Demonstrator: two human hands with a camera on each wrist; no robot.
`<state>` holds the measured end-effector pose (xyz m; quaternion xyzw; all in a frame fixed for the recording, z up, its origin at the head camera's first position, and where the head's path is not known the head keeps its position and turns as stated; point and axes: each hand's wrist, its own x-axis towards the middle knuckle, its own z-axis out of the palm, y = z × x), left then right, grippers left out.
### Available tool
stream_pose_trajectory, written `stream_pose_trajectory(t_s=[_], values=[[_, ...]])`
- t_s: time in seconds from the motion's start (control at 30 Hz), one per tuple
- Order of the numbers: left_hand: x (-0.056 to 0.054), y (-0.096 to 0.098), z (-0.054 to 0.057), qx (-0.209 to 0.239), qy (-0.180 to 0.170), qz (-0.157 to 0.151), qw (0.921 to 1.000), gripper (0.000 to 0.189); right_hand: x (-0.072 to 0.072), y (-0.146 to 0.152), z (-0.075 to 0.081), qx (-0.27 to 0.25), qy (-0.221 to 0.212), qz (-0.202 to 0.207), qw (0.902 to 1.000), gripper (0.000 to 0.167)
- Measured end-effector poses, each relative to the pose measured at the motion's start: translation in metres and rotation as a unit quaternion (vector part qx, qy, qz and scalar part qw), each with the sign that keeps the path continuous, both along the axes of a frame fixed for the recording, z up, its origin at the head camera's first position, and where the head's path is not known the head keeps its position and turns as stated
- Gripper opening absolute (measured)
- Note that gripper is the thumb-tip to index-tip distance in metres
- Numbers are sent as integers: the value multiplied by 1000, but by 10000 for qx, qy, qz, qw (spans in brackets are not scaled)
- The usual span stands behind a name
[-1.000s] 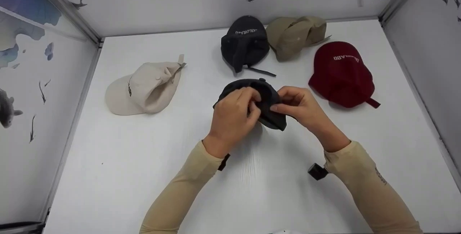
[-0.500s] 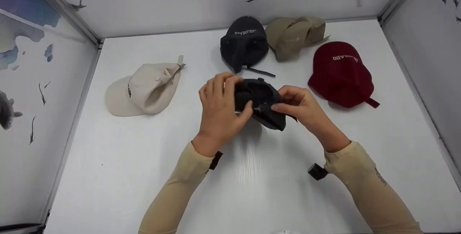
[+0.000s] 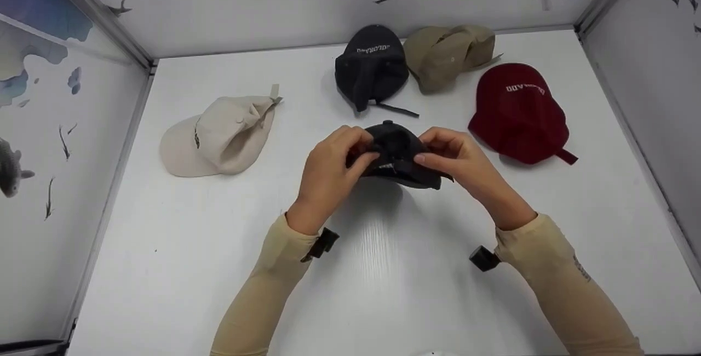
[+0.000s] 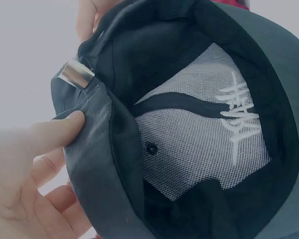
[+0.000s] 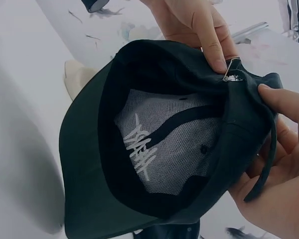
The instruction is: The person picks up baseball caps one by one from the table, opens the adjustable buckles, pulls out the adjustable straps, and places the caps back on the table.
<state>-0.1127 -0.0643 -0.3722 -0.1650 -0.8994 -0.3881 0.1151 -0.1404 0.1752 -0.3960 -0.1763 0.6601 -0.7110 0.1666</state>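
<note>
Above the middle of the table, both hands hold a black baseball cap (image 3: 395,145) between them. My left hand (image 3: 331,172) pinches its rear band, thumb beside the metal buckle (image 4: 76,73). On the other side of the band, my right hand (image 3: 465,167) pinches it between thumb and fingers. A loose strap end (image 5: 264,169) hangs by the right hand in the right wrist view. Both wrist views look into the crown, where pale mesh lining (image 4: 199,129) and the back of white stitching (image 5: 139,149) show. Some fingertips are hidden behind the cap.
On the white table (image 3: 191,268) lie a cream cap (image 3: 219,134) at left, a dark navy cap (image 3: 372,65) and a khaki cap (image 3: 446,55) at the back, and a maroon cap (image 3: 520,115) at right. Printed panels (image 3: 328,0) wall the table in.
My left hand has come off the cap's middle, spread over its left side, then pinched the rear band there. The cap has tipped more level. My right hand keeps its hold.
</note>
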Motion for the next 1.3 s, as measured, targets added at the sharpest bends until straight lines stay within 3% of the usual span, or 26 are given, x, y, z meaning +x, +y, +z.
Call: stream_pose_trajectory(t_s=[0.4,0.6,0.97,1.3], values=[[-2,2,-1,391,21,-115,9992,21,-2,-3,9,670,752,-463,9938,9],[-4,-2,-3,488,4,-63,9988,25,-3,-1,8,538,562,-556,9954,5],[-6,0,-3,643,-149,-187,9976,13,-5,-1,8,424,283,-696,9963,8],[-10,2,-3,915,-320,-283,9949,10,-5,-2,9,307,494,-734,9956,16]])
